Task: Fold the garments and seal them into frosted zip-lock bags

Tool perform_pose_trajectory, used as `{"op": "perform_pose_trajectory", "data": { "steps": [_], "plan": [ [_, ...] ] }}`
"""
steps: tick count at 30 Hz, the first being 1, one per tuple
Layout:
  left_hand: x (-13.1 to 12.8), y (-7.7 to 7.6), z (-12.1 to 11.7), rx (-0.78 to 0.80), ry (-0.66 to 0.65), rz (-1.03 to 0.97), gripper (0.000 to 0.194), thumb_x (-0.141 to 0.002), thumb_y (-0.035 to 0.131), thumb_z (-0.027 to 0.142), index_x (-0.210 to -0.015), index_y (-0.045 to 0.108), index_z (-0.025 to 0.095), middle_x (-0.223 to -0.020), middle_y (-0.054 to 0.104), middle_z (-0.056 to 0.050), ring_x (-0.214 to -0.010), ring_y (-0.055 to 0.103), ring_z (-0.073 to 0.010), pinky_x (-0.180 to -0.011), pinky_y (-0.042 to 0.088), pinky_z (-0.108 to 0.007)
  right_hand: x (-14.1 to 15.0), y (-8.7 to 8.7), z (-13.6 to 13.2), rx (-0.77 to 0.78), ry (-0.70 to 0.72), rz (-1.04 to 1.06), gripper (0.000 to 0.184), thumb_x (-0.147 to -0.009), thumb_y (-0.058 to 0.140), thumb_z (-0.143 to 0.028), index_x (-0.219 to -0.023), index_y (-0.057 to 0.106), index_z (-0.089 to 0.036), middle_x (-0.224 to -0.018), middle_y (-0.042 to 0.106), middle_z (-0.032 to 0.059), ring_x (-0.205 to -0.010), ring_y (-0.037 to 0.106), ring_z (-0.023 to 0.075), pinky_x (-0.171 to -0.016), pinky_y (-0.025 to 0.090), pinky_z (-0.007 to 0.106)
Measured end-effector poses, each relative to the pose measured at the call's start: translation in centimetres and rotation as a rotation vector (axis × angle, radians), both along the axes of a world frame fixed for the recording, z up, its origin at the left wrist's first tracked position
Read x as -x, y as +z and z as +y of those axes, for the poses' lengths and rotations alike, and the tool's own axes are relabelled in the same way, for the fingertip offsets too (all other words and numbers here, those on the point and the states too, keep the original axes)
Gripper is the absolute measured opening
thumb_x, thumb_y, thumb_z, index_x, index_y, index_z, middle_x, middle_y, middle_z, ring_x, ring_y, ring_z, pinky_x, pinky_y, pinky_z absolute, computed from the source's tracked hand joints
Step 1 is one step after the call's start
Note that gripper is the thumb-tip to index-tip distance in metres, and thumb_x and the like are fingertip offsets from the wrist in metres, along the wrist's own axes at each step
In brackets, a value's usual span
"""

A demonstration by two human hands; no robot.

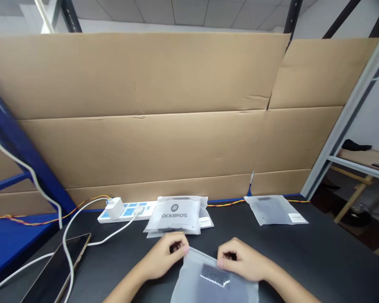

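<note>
A frosted zip bag (189, 290) lies before me at the near edge of the view, its lower part cut off by the frame. Inside it shows something dark, with a small dark packet with printed lines near the top. My left hand (164, 256) pinches the bag's upper left corner at the zip strip. Further along the same strip, my right hand (244, 259) grips the edge between thumb and fingers. Just beyond my left hand rests a stack of frosted bags (177, 214), the top one printed with a logo and "OCKBROS".
Another frosted bag (276, 209) with a white label lies at the back right of the black table (322, 252). A white power strip (126, 212) with plugs and white cables stands back left. A tablet-like device (57, 269) lies front left. Cardboard (164, 147) walls the back.
</note>
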State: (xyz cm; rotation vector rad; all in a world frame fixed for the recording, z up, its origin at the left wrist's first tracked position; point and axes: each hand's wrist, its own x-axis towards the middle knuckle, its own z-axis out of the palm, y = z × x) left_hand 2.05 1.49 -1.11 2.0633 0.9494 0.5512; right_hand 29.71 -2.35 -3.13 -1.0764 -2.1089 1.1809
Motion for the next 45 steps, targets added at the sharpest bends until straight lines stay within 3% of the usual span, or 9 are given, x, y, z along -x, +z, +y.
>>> {"op": "perform_pose_trajectory", "data": {
  "steps": [4, 7, 12, 17, 27, 32, 36, 41, 45],
  "plan": [
    [2.0, 0.2, 1.0, -0.025, 0.066, 0.003, 0.033, -0.097, 0.049, 0.042, -0.074, 0.053, 0.019, -0.076, 0.053, 0.001, -0.073, 0.048, -0.0162, -0.069, 0.039, -0.025, -2.0, 0.2, 0.8, 0.029, -0.009, 0.000, 0.027, -0.092, 0.058, -0.032, -0.070, 0.061, -0.017, -0.060, 0.052, -0.0055, -0.058, 0.045, 0.0097, -0.056, 0.033, 0.021],
    [2.6, -0.1, 1.2, -0.010, 0.117, -0.057, 0.036, -0.098, 0.047, 0.047, -0.074, 0.049, 0.020, -0.075, 0.047, 0.002, -0.072, 0.045, -0.0162, -0.068, 0.039, -0.026, -2.3, 0.2, 1.0, 0.061, -0.066, 0.053, 0.026, -0.093, 0.056, -0.032, -0.073, 0.060, -0.017, -0.064, 0.058, -0.0034, -0.061, 0.051, 0.0114, -0.060, 0.038, 0.022],
    [1.4, -2.0, 0.7, 0.090, 0.104, -0.185, 0.033, -0.102, 0.040, 0.048, -0.083, 0.048, 0.022, -0.076, 0.042, 0.003, -0.070, 0.041, -0.0150, -0.066, 0.037, -0.025, -0.7, 0.2, 0.3, 0.002, -0.092, 0.040, 0.018, -0.092, 0.060, -0.035, -0.089, 0.068, -0.019, -0.079, 0.063, -0.0008, -0.070, 0.054, 0.0132, -0.065, 0.041, 0.022],
    [-0.2, -3.6, 0.0, 0.090, 0.106, -0.232, 0.033, -0.102, 0.039, 0.047, -0.083, 0.045, 0.021, -0.072, 0.039, 0.005, -0.064, 0.037, -0.0134, -0.060, 0.032, -0.023, 0.5, 0.2, -0.2, -0.030, -0.063, -0.021, 0.022, -0.092, 0.059, -0.030, -0.074, 0.063, -0.019, -0.069, 0.058, -0.0041, -0.065, 0.052, 0.0111, -0.061, 0.037, 0.021],
    [0.9, -2.5, 0.5, 0.052, 0.186, -0.236, 0.032, -0.103, 0.039, 0.045, -0.083, 0.045, 0.021, -0.072, 0.037, 0.005, -0.065, 0.036, -0.0137, -0.061, 0.032, -0.024, -2.7, 1.8, 0.5, 0.032, -0.079, -0.107, 0.031, -0.094, 0.057, -0.039, -0.070, 0.054, -0.019, -0.063, 0.046, -0.0070, -0.060, 0.041, 0.0100, -0.056, 0.030, 0.021],
    [1.7, -2.4, 1.1, 0.006, 0.249, -0.234, 0.031, -0.102, 0.041, 0.045, -0.082, 0.047, 0.021, -0.072, 0.037, 0.005, -0.064, 0.036, -0.0137, -0.061, 0.033, -0.024, -4.3, 1.7, 0.7, 0.157, -0.019, -0.080, 0.028, -0.092, 0.059, -0.038, -0.072, 0.053, -0.019, -0.067, 0.057, -0.0042, -0.064, 0.052, 0.0124, -0.060, 0.037, 0.022],
    [1.1, -2.8, 0.8, -0.023, 0.256, -0.280, 0.031, -0.103, 0.040, 0.044, -0.083, 0.048, 0.021, -0.074, 0.040, 0.004, -0.065, 0.038, -0.0139, -0.061, 0.035, -0.024, -4.8, 1.6, 0.8, 0.217, 0.036, -0.056, 0.034, -0.091, 0.061, -0.042, -0.069, 0.053, -0.019, -0.063, 0.054, -0.0047, -0.061, 0.052, 0.0125, -0.059, 0.037, 0.023],
    [0.5, -3.2, 0.0, -0.081, 0.288, -0.301, 0.028, -0.104, 0.038, 0.041, -0.086, 0.049, 0.022, -0.078, 0.045, 0.003, -0.070, 0.044, -0.0154, -0.068, 0.039, -0.026, -3.6, 1.7, 0.9, 0.108, -0.035, 0.111, 0.027, -0.096, 0.054, -0.043, -0.100, 0.068, -0.021, -0.092, 0.064, 0.0019, -0.084, 0.056, 0.0173, -0.075, 0.043, 0.027],
    [0.0, -3.7, -0.4, -0.104, 0.250, -0.268, 0.029, -0.104, 0.037, 0.041, -0.086, 0.048, 0.022, -0.076, 0.045, 0.003, -0.068, 0.043, -0.0152, -0.066, 0.037, -0.026, -2.7, 1.2, 0.8, 0.191, 0.069, 0.129, 0.031, -0.096, 0.053, -0.043, -0.100, 0.074, -0.020, -0.082, 0.063, 0.0022, -0.078, 0.058, 0.0173, -0.073, 0.045, 0.028]
  ]
}}
